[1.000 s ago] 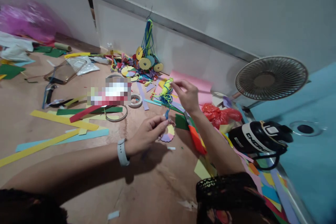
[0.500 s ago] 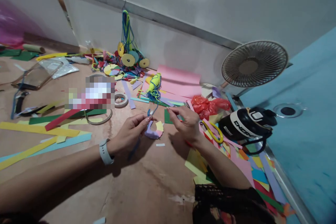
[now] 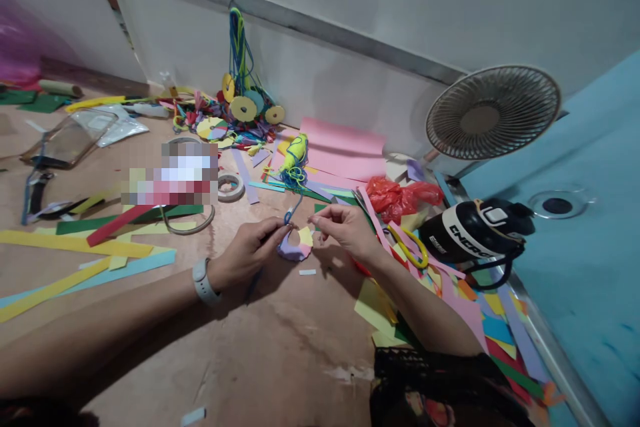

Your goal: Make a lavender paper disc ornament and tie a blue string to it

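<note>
My left hand [image 3: 249,251] pinches a small ring of purple, pink and yellow paper [image 3: 294,253] by its upper left edge. A blue cord [image 3: 295,205] runs from the ring to a blue and neon-yellow bundle of cord [image 3: 294,159] behind it. Just right of the ring is my right hand [image 3: 350,232], thumb and forefinger pressed together. Whatever those fingertips hold, if anything, is too small to make out. Beneath the ring lies a short white paper strip [image 3: 307,272].
Finished-looking paper discs on cords [image 3: 244,109] hang at the back wall. A tape roll [image 3: 231,187] lies left of the cord bundle. To the right are yellow-handled scissors [image 3: 414,250], a red plastic bag [image 3: 400,198], a black bottle [image 3: 473,233] and a fan [image 3: 493,113].
My right hand has moved a little left, closer to the paper ring. The blue cord now stands looped at the ring's top beside my left fingertips. The view has shifted slightly.
</note>
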The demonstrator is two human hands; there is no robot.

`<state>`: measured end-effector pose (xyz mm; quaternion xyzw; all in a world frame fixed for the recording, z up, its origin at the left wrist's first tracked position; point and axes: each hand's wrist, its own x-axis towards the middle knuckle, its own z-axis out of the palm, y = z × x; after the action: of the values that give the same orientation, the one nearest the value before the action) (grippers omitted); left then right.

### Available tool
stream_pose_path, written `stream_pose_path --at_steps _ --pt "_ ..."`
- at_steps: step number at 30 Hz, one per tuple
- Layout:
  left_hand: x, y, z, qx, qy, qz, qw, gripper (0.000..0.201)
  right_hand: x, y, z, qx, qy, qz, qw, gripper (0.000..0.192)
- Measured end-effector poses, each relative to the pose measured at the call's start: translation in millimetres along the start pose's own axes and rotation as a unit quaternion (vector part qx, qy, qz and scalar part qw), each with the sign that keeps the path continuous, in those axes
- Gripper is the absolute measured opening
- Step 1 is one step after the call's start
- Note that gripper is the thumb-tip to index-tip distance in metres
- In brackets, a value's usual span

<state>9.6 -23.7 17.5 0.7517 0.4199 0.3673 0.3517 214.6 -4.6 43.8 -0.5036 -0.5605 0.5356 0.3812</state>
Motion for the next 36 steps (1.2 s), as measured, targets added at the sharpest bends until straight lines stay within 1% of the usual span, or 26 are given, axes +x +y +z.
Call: stream_pose_path --at_steps 7,13,17,27,33,36 --pt "-2 0 -0.1 0.064 -0.012 0.056 0.996 0.021 2 5 2 0.031 -0.016 0.022 0.999 0.027" --pt "-2 -1 -0.2 0.103 -0.025 0.085 0.991 0.024 2 6 5 0.015 -0.011 0.015 1.000 0.028" --pt "-2 -3 0.1 0.110 -0.036 0.077 0.990 0.024 1 6 8 0.020 -0.017 0.014 1.000 0.029" --pt "-1 -3 -0.2 0.103 -0.029 0.058 0.993 0.021 -2 7 10 0.015 -0.029 0.012 0.999 0.030" --pt "-1 -2 -1.2 0.113 -0.030 0.051 0.992 0.021 -3 8 12 -0.013 -0.003 -0.001 1.000 0.027" --pt "-1 -2 -1.7 0.122 -0.029 0.048 0.991 0.022 -4 8 12 -0.032 0.010 -0.018 0.999 0.023"
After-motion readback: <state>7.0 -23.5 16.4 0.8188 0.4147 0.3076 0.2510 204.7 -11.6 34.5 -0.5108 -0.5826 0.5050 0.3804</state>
